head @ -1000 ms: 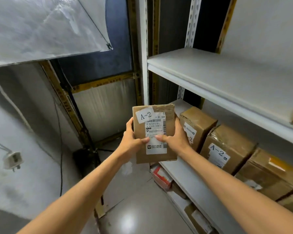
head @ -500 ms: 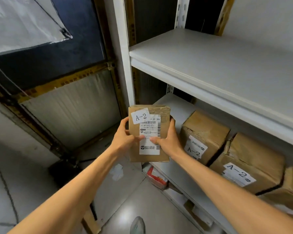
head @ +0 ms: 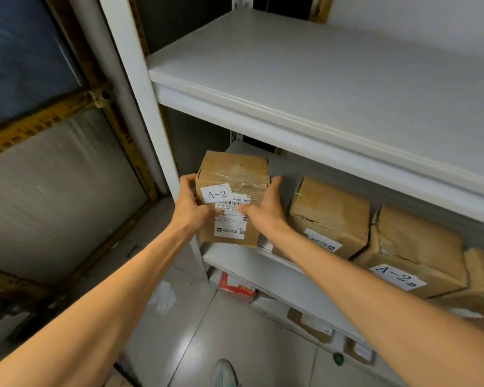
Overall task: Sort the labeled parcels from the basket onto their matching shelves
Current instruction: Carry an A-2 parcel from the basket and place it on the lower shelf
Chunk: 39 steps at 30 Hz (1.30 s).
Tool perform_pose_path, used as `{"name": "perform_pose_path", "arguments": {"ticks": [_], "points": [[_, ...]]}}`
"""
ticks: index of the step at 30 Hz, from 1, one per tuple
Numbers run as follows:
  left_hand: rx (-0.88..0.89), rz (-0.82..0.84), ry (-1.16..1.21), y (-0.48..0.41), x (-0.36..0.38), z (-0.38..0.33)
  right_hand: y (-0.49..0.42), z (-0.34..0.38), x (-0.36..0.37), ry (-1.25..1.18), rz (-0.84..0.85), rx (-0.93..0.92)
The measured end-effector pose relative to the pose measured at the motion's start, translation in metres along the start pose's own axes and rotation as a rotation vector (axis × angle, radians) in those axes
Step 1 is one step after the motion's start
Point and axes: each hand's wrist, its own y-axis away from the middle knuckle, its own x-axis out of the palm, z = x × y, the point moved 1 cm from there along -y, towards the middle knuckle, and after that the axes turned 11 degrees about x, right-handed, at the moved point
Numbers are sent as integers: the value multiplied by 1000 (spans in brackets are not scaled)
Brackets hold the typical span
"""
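The parcel (head: 231,199), a brown cardboard box, is at the left end of the middle shelf (head: 281,167), at its front edge. Its labelled face is towards the person and its lower part hangs in front of that edge. Whether its base already rests on the board cannot be told. Its white label (head: 217,194) reads A-2.

The left hand (head: 192,205) grasps the parcel's left side and the right hand (head: 266,208) grasps its right side, with both thumbs on the labelled face.

This looks like the placing step: the parcel is being entered onto the shelf that matches its label. The next move probably calls for sliding it back and level into the open left corner, setting it down and letting go.

To the right on the same shelf stands a neighbouring box (head: 330,216), near the right hand but apart from the parcel. Beyond it is a larger box (head: 414,247) whose label (head: 397,276) also reads A-2.

The white post (head: 140,93) stands just left of the left hand, and the upper shelf (head: 319,79) hangs over the slot. The left knuckles could catch the post, and the right fingers have to clear the neighbouring box. The gap looks wide enough.

Below, a red packet (head: 236,289) lies on the lower shelf.
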Motion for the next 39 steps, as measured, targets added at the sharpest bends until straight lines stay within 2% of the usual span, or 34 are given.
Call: {"name": "perform_pose_path", "arguments": {"ticks": [5, 8, 12, 14, 17, 19, 22, 26, 30, 34, 39], "points": [[72, 83, -5, -11, 8, 12, -3, 2, -1, -30, -30, 74], [112, 89, -44, -12, 12, 16, 2, 3, 1, 58, -63, 103], [136, 126, -171, -13, 11, 12, 10, 10, 5, 252, -157, 23], [129, 181, -256, -6, 9, 7, 16, 12, 5, 326, -195, -82], [76, 189, -380, 10, 1, -6, 28, 14, 1, 596, -270, -374], [36, 147, -451, 22, -6, -17, 33, 16, 1, 806, -248, -539], [65, 92, -603, 42, -21, -38, 44, 22, 2, 907, -186, -680], [72, 74, -833, 80, -48, -62, 65, 35, 10, 885, -5, -815], [-30, -77, -983, 138, -76, -78, 94, 38, 21, 899, 303, -860], [-174, -242, -992, 220, -82, -89, 139, 24, 28, 995, 526, -957], [-389, -408, -906, 352, -53, -93, 223, -16, 28, 1027, 806, -1142]]}}
